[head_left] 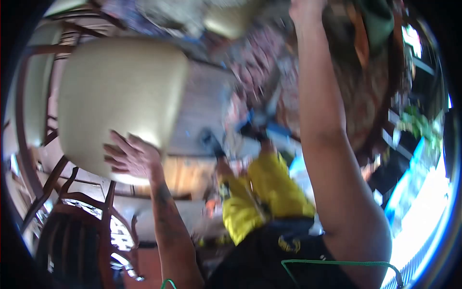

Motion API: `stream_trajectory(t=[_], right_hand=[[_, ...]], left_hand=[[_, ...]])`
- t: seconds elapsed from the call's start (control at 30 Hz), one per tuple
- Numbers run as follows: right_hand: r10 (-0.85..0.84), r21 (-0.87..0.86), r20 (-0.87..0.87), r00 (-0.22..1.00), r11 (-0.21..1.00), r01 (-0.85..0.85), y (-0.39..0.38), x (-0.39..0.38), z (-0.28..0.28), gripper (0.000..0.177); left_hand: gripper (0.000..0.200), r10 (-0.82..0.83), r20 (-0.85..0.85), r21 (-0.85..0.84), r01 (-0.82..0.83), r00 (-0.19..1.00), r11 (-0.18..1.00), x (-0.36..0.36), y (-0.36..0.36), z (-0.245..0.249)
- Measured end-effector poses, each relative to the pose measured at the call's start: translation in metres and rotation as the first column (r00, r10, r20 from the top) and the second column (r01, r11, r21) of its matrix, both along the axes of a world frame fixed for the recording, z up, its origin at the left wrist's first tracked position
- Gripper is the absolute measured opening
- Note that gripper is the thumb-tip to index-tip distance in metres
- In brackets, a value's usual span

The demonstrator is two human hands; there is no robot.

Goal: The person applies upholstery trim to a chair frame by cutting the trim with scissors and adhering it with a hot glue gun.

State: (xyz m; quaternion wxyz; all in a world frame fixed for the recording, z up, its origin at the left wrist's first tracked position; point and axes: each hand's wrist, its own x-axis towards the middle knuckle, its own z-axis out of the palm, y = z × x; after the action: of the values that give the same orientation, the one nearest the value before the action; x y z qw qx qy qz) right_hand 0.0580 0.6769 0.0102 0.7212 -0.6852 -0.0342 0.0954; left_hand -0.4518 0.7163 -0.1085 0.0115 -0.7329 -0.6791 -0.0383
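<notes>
My left hand (134, 156) is spread with its fingers apart over the cream padded seat of a wooden chair (122, 91), near the seat's front edge. Nothing is in its fingers. My right arm reaches straight out to the top edge of the view. My right hand (305, 6) is cut off there and blurred, its fingers hidden. A green cloth-like thing (378, 21) and a brown patterned surface (365, 91) lie to the right of that arm.
Another wooden chair with a slatted dark back (72, 245) stands at the lower left. A blurred reddish heap (257, 53) is ahead, beyond the grey floor (199, 108). Green leaves (416, 123) show at the right beside bright light. A wooden board (183, 173) lies near my legs.
</notes>
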Motion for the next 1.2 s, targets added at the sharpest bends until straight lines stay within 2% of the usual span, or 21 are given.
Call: stream_trajectory(t=[0.03, 0.1, 0.13, 0.17, 0.23, 0.27, 0.33, 0.37, 0.4, 0.47, 0.6, 0.67, 0.73, 0.77, 0.8, 0.87, 1.0, 1.1, 1.2], right_hand=[[-0.003, -0.029, -0.060, 0.998, 1.000, 0.001, -0.014, -0.020, 0.021, 0.031], [-0.043, -0.114, -0.144, 0.989, 0.993, 0.027, -0.044, -0.059, 0.051, 0.031], [0.025, -0.101, -0.170, 0.985, 0.994, -0.043, -0.079, -0.060, 0.055, 0.032], [0.011, -0.112, -0.153, 0.988, 0.993, -0.028, -0.097, -0.069, 0.060, 0.032], [0.091, -0.125, -0.196, 0.976, 0.985, -0.117, -0.123, -0.097, 0.072, 0.033], [0.091, -0.124, -0.175, 0.980, 0.986, -0.114, -0.133, -0.105, 0.077, 0.033], [0.192, -0.257, -0.180, 0.965, 0.937, -0.235, -0.154, -0.122, 0.084, 0.038], [0.250, -0.394, 0.010, 0.968, 0.891, -0.226, -0.158, -0.127, 0.087, 0.026], [0.251, -0.397, 0.014, 0.968, 0.890, -0.225, -0.163, -0.133, 0.088, 0.026], [0.196, -0.366, -0.090, 0.977, 0.905, -0.215, -0.173, -0.145, 0.084, 0.028], [0.313, -0.434, -0.049, 0.949, 0.849, -0.302, -0.194, -0.172, 0.081, 0.034], [0.365, -0.550, -0.006, 0.931, 0.776, -0.308, -0.202, -0.180, 0.087, 0.037], [0.419, -0.700, -0.072, 0.905, 0.625, -0.345, -0.204, -0.184, 0.097, 0.035], [0.331, -0.676, -0.135, 0.934, 0.658, -0.332, -0.207, -0.186, 0.095, 0.031], [0.334, -0.681, -0.135, 0.933, 0.653, -0.332, -0.209, -0.190, 0.094, 0.031], [0.336, -0.637, -0.002, 0.942, 0.725, -0.260, -0.206, -0.197, 0.096, 0.036], [0.315, -0.671, -0.029, 0.949, 0.698, -0.252, -0.197, -0.210, 0.101, 0.037], [0.336, -0.591, 0.037, 0.941, 0.767, -0.251, -0.193, -0.220, 0.098, 0.038], [0.308, -0.618, -0.026, 0.951, 0.743, -0.258, -0.187, -0.229, 0.105, 0.039]], left_hand=[[0.066, 0.000, 0.036, 0.014, -0.001, 0.999, 1.000, -0.002, 0.000, -0.007], [0.066, 0.022, -0.004, -0.015, -0.022, 1.000, 1.000, -0.013, 0.001, -0.010], [0.066, 0.037, 0.015, 0.011, -0.037, 0.999, 0.999, -0.008, 0.001, -0.020], [0.066, 0.043, 0.056, 0.014, -0.044, 0.997, 0.999, -0.009, 0.000, -0.020], [0.066, 0.026, 0.064, 0.005, -0.027, 0.998, 1.000, -0.011, -0.002, -0.017], [0.066, 0.030, 0.082, 0.018, -0.032, 0.996, 0.999, -0.009, -0.001, -0.018], [0.067, 0.024, 0.095, 0.001, -0.024, 0.995, 1.000, -0.008, 0.002, -0.017], [0.068, 0.032, 0.092, -0.018, -0.030, 0.995, 0.999, -0.008, 0.000, -0.017], [0.069, 0.040, 0.083, -0.036, -0.037, 0.996, 0.999, -0.008, -0.001, -0.016], [0.069, 0.045, 0.087, -0.038, -0.041, 0.995, 0.998, -0.008, 0.000, -0.017], [0.068, 0.031, 0.133, -0.027, -0.028, 0.991, 0.999, -0.010, -0.002, -0.017], [0.068, 0.031, 0.145, -0.044, -0.025, 0.989, 0.999, -0.010, -0.001, -0.016], [0.068, 0.035, 0.135, -0.031, -0.031, 0.990, 0.999, -0.008, 0.001, -0.018], [0.067, 0.037, 0.109, -0.029, -0.034, 0.993, 0.999, -0.009, 0.001, -0.019], [0.067, 0.041, 0.112, -0.034, -0.037, 0.993, 0.999, -0.011, 0.000, -0.020], [0.067, 0.010, 0.126, -0.030, -0.006, 0.992, 1.000, -0.011, -0.001, -0.016], [0.065, -0.017, 0.152, 0.045, 0.011, 0.988, 0.999, -0.010, -0.003, -0.017], [0.064, -0.013, 0.167, 0.054, 0.004, 0.986, 0.999, -0.010, -0.003, -0.017], [0.064, -0.006, 0.185, 0.063, -0.006, 0.983, 0.998, -0.009, -0.004, -0.018]])
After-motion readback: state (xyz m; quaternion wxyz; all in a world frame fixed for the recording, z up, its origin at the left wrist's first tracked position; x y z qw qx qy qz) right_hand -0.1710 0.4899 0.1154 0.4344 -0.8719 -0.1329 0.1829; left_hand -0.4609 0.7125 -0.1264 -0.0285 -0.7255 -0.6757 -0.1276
